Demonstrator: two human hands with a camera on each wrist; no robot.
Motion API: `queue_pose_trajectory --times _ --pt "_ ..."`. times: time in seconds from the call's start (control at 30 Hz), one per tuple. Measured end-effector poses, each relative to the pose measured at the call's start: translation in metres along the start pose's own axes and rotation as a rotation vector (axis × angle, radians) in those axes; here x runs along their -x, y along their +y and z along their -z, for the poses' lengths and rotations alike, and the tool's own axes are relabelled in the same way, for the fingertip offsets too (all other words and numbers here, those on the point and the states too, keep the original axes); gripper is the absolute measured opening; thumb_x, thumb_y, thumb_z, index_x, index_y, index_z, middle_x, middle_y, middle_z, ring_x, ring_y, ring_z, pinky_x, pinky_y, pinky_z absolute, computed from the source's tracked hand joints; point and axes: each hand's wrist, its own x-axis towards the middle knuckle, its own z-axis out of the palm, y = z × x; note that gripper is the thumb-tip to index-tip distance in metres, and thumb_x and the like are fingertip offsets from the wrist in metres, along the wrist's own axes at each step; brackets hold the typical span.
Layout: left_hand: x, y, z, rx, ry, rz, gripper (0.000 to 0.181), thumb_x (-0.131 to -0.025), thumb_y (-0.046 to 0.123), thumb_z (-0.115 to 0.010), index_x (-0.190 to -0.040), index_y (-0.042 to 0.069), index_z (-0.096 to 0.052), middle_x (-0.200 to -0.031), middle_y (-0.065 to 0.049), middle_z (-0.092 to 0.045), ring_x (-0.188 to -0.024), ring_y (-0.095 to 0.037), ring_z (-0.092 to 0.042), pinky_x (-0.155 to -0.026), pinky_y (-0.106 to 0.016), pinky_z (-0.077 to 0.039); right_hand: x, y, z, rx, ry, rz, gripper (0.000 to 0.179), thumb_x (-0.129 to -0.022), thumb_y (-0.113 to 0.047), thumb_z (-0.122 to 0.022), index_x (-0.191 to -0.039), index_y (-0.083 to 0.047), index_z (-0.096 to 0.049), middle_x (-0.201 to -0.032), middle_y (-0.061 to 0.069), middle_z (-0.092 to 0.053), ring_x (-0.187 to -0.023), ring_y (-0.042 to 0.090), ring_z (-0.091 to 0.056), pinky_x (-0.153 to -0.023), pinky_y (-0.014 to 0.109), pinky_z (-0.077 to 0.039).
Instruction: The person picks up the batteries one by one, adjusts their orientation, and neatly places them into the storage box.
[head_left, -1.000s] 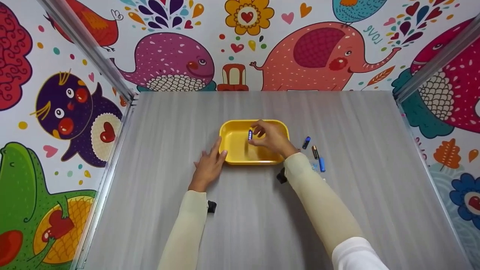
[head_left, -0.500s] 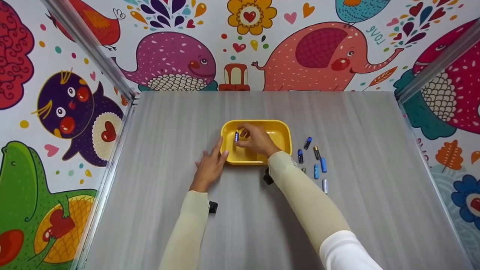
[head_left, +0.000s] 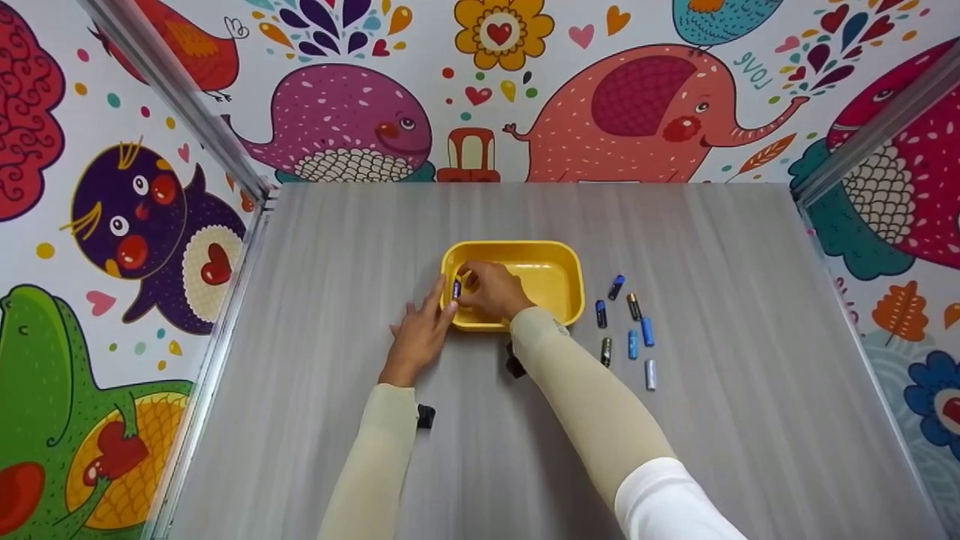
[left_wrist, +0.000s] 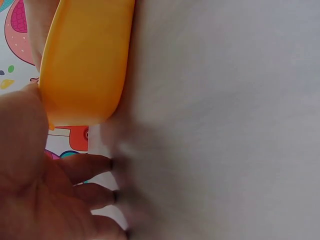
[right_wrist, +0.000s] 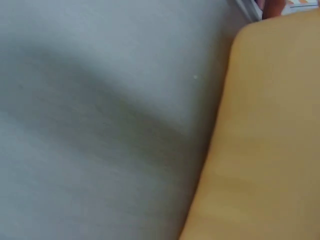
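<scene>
A yellow plastic tray (head_left: 555,281) stands on the grey table. Inside its left end my right hand (head_left: 493,291) pinches a dark purple-blue battery (head_left: 456,289) between thumb and fingertips, holding it close to the left wall. My left hand (head_left: 417,339) rests at the tray's front left corner, thumb and forefinger touching the wall, fingers extended. In the left wrist view, the thumb lies at the rim and the other fingertips (left_wrist: 107,164) touch the table. The right wrist view shows only the tray's outer wall (right_wrist: 270,130) and table; the battery is hidden there.
To the right of the tray lie several loose batteries, among them a black and copper one (head_left: 634,306), a light blue one (head_left: 633,344) and a silver one (head_left: 650,375). Walls with cartoon animals (head_left: 637,120) border the table at the back and sides.
My right hand has carried the battery leftward across the tray and lowered it near the left wall. More of the loose batteries show now. The left hand stays at the corner.
</scene>
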Motion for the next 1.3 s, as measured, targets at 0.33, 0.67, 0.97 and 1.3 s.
queue_pose_trajectory --times 0.33,0.67,0.97,1.3 --pt "-0.001 0.002 -0.001 0.015 -0.002 -0.006 0.066 -0.103 0.070 -0.031 -0.162 0.048 -0.010 -0.164 -0.012 -0.037 -0.153 -0.051 -0.018 -0.113 -0.081 -0.004 -0.001 0.003 -0.004 0.071 0.013 -0.023 0.045 -0.084 -0.045 -0.084 -0.120 -0.027 -0.066 -0.102 -0.007 -0.068 -0.096 0.017 -0.061 -0.098 0.049 -0.045" --pt "-0.002 0.001 -0.004 0.007 0.005 -0.007 0.064 -0.105 0.066 -0.032 -0.162 0.048 -0.011 -0.165 -0.008 -0.035 -0.154 -0.050 -0.018 -0.114 -0.080 -0.004 0.001 0.003 -0.007 0.144 0.032 -0.017 0.045 -0.085 -0.047 -0.081 -0.122 -0.025 -0.067 -0.100 -0.007 -0.067 -0.095 0.016 -0.058 -0.093 0.048 -0.044" --pt "-0.002 -0.001 -0.002 0.000 0.010 -0.020 0.064 -0.104 0.067 -0.031 -0.162 0.047 -0.012 -0.165 -0.010 -0.037 -0.153 -0.051 -0.018 -0.113 -0.081 -0.006 0.000 0.002 -0.011 0.150 0.027 -0.036 0.047 -0.085 -0.050 -0.080 -0.124 -0.025 -0.068 -0.102 -0.006 -0.067 -0.098 0.020 -0.057 -0.099 0.054 -0.042" --pt "0.000 0.000 -0.001 -0.017 0.010 -0.008 0.066 -0.104 0.066 -0.032 -0.163 0.043 -0.013 -0.163 -0.013 -0.038 -0.152 -0.053 -0.020 -0.112 -0.082 -0.006 0.001 0.001 -0.012 0.217 0.036 -0.031 0.050 -0.081 -0.057 -0.080 -0.119 -0.027 -0.069 -0.098 -0.005 -0.066 -0.095 0.018 -0.058 -0.092 0.049 -0.046"
